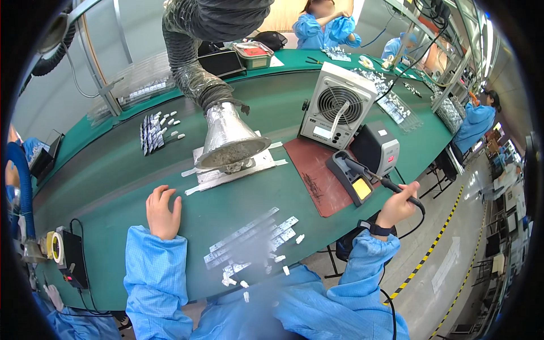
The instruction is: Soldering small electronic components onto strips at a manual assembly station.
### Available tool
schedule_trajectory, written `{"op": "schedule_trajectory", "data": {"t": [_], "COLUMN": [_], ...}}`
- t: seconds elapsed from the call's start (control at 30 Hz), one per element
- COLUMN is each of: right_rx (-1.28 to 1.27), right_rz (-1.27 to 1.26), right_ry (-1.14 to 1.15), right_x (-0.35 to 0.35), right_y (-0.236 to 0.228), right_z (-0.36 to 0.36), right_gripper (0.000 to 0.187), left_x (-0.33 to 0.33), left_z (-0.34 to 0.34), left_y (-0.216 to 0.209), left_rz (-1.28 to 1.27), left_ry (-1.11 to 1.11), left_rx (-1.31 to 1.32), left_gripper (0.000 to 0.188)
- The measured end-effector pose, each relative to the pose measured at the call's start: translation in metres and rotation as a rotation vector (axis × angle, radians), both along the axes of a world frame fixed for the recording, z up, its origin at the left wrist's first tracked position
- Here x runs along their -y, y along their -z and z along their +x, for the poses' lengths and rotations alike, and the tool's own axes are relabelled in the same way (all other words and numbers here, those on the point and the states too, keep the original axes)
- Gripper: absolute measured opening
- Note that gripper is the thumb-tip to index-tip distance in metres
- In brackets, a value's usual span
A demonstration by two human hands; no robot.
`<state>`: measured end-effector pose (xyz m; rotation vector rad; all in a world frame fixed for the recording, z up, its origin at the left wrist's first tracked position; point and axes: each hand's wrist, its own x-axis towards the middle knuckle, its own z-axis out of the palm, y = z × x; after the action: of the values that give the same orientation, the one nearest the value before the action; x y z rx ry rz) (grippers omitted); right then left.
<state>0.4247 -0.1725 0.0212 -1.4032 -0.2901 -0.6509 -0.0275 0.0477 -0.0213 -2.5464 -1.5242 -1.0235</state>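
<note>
My right hand [398, 205] is closed round the black handle of a soldering iron [390, 184]. The iron's metal end points left, at the soldering iron stand [338, 167] with its yellow sponge [361, 188]; whether the tip is inside the holder I cannot tell. On the green work mat, my left hand [163, 214] lies palm down with thumb and fingers apart, holding nothing. Between my arms are strips of small silvery boards [241, 237], partly blurred, with loose white connectors [300, 239] around their near and right sides.
A silver fume hood [235, 139] hangs over a pale plate [226, 177] taped to the mat. Behind the stand are a white fan unit [338, 105], a soldering station [378, 148] and a brown mat [309, 175]. More boards [150, 133] lie far left. Co-workers sit across the bench.
</note>
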Motion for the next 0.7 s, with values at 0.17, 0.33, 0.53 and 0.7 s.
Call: {"op": "schedule_trajectory", "data": {"t": [0.17,0.33,0.53,0.7], "right_rx": [-0.108,-0.16,-0.227,-0.044], "right_rz": [-0.218,-0.186,0.095,0.206], "right_ry": [-0.308,-0.349,-0.428,-0.653], "right_x": [-0.016,-0.014,-0.021,-0.001], "right_y": [0.021,0.026,0.036,0.0], "right_z": [0.016,0.019,-0.023,-0.102], "right_gripper": [0.044,0.036,0.028,0.022], "left_x": [0.002,0.003,0.0,-0.008], "left_z": [0.0,0.001,-0.005,-0.011], "left_y": [0.0,-0.002,0.006,0.006], "left_rz": [-0.02,-0.044,-0.034,0.029], "left_ry": [0.016,0.019,0.026,0.048], "left_rx": [0.001,0.003,0.001,0.002], "left_gripper": [0.021,0.021,0.022,0.022]}}
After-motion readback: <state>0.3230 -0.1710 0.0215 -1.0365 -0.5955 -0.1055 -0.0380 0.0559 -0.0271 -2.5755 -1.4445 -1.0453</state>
